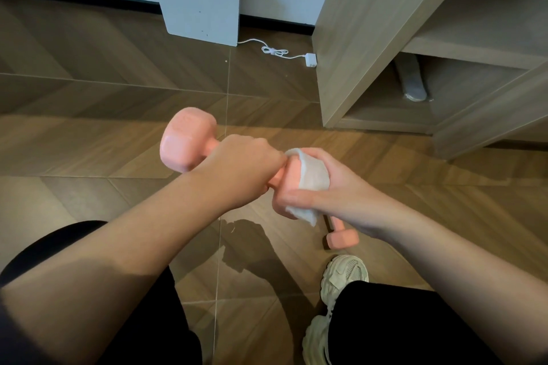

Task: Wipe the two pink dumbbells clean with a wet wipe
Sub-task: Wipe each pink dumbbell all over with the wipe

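A pink dumbbell [185, 142] is held up above the floor, lying roughly level. My left hand [240, 166] grips its handle, and the far head sticks out to the left. My right hand [326, 190] wraps a white wet wipe [312, 178] round the near head and grips it. The second pink dumbbell [342, 238] lies on the floor just below my right wrist, mostly hidden by that arm.
A wooden shelf unit [370, 38] stands at the right with a grey object [412, 83] in its lower compartment. A white flat box [198, 6] leans on the wall, its cable and plug [311, 60] on the floor. My shoe [338, 284] is below.
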